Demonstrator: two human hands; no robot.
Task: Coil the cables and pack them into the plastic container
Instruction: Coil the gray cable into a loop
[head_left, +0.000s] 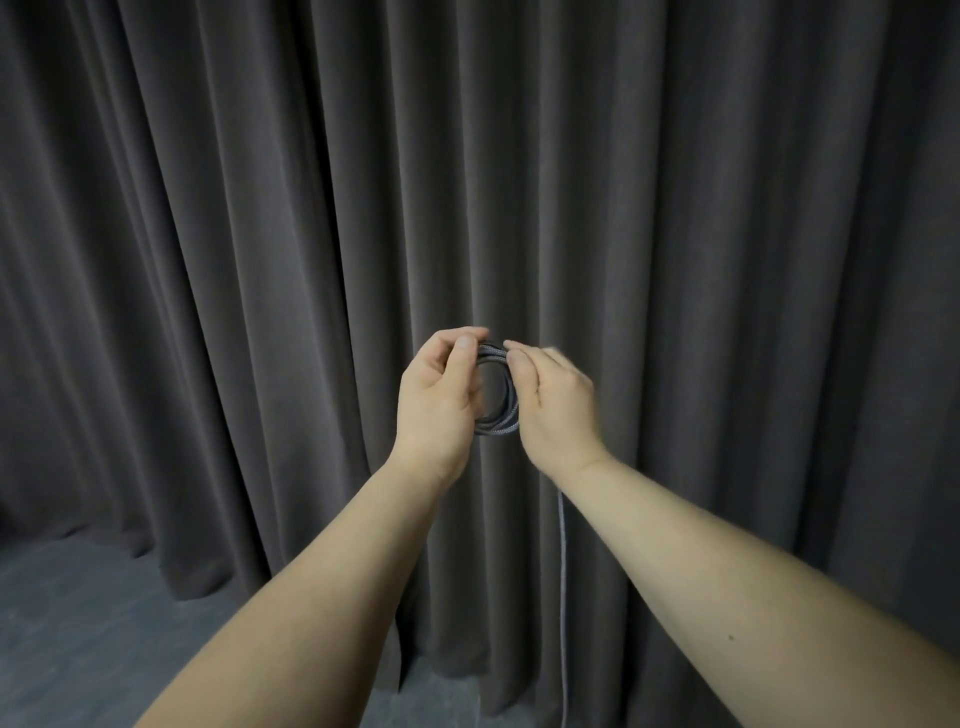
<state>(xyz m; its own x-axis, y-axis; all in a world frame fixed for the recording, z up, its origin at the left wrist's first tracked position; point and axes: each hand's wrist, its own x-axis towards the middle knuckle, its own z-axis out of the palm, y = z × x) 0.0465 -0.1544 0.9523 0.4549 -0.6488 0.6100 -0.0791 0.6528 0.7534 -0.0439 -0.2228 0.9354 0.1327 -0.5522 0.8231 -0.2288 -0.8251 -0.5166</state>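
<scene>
Dark curtain (260, 208) behind, both hands, left (436, 395) and right (556, 405), pinch a part-wound cable (501, 415) coil held up between them, its tail hanging unwound; no container in view, so packing remains.

Your two bare forearms reach forward and converge, wrists nearly level. Your left hand (439, 395) shows its palm side, thumb and curled fingers pinching the top of the grey braided cable coil (500, 391). Your right hand (558, 402) grips the coil's opposite side, knuckles up.
</scene>
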